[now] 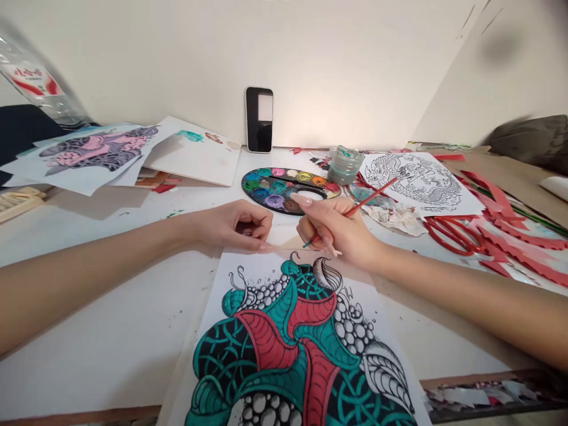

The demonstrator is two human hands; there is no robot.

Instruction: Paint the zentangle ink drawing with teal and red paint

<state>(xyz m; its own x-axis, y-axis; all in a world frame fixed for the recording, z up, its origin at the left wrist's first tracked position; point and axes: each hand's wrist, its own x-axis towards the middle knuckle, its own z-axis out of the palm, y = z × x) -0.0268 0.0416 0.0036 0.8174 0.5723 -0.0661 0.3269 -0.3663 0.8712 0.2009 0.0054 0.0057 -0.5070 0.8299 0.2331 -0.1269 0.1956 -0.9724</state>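
My right hand (pixel 339 228) grips a thin red-handled paintbrush (pixel 373 197), its thumb raised and the teal-tinted tip pointing down to the left, just beyond the drawing's top edge. Below both hands lies a patterned drawing (pixel 310 367) on white paper. Its leaf shapes are painted teal and red, its bubbles left white. My left hand (pixel 248 225) rests with curled fingers at the sheet's upper left corner, thumb along the edge; no object shows in it. Right behind my hands is an oval paint palette (pixel 254 188) with several colours in its wells.
A jar of murky water (pixel 345 165) stands beside the palette. An upright phone (pixel 260 121) leans on the wall. Painted sheets (pixel 89 154) lie left, with a plastic bottle (pixel 39 83) behind. Right are a dragon line drawing (pixel 421 183), crumpled tissue (pixel 394 218), red scissors (pixel 455 235) and paper strips.
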